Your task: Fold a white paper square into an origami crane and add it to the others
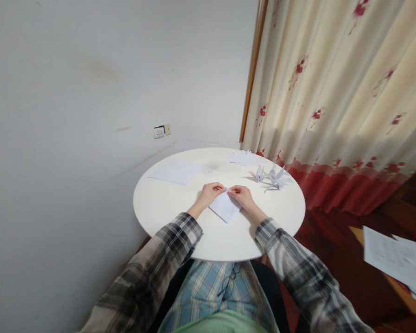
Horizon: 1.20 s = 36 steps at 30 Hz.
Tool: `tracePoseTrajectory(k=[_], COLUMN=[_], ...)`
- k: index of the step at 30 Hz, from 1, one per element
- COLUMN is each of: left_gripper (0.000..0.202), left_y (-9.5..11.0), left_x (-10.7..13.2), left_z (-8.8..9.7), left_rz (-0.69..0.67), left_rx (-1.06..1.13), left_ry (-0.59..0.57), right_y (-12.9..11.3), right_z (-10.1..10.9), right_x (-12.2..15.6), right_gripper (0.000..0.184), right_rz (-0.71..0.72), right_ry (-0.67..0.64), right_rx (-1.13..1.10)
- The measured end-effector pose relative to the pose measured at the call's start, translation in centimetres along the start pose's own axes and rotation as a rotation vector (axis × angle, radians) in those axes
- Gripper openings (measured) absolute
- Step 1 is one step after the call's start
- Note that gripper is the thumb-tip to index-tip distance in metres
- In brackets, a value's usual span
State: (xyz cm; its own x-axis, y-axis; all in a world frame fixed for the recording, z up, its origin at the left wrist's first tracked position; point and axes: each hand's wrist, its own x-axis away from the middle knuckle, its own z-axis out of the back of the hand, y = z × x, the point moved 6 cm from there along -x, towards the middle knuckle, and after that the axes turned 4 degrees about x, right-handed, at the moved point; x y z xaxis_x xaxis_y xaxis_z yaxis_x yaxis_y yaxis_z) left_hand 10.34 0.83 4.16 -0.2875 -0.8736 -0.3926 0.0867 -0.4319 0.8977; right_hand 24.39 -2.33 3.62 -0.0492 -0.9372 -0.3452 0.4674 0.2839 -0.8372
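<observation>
A folded square of white paper [226, 207] lies on the round white table [166, 217], one corner pointing toward me. My left hand [211, 192] pinches its far corner from the left. From the right, my right hand [241, 195] has its fingers closed on the same far edge, close beside the left fingertips. The fingers partly cover the upper end of the paper. To the right of my hands stand several folded paper cranes [276, 177], grouped together near the table's edge.
Flat white sheets [176, 171] lie at the table's left rear. More paper pieces [241, 157] rest at the back right. A wall with a socket [158, 132] is on the left, and a curtain [315, 92] hangs behind. Printed papers [395, 256] lie on wooden furniture at right.
</observation>
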Motion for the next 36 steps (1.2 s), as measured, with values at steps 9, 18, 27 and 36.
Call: tracePoseTrajectory(k=[9, 18, 27, 36], left_gripper=[0.017, 0.014, 0.018, 0.018], left_y=[0.2, 0.7, -0.2, 0.1], left_x=[0.0, 0.1, -0.2, -0.2], left_z=[-0.3, 0.7, 0.9, 0.7], left_rz=[-0.016, -0.03, -0.03, -0.011], left_rx=[-0.025, -0.08, -0.029, -0.012], left_ry=[-0.029, 0.059, 0.121, 0.071], right_y=[-0.1, 0.0, 0.3, 0.2], right_z=[0.1, -0.2, 0.2, 0.5], right_x=[0.0, 0.0, -0.2, -0.1], right_gripper=[0.017, 0.021, 0.018, 0.018], right_rz=[0.027, 0.033, 0.023, 0.026], right_ry=[0.004, -0.018, 0.019, 0.062], right_rx=[0.017, -0.051, -0.045, 0.0])
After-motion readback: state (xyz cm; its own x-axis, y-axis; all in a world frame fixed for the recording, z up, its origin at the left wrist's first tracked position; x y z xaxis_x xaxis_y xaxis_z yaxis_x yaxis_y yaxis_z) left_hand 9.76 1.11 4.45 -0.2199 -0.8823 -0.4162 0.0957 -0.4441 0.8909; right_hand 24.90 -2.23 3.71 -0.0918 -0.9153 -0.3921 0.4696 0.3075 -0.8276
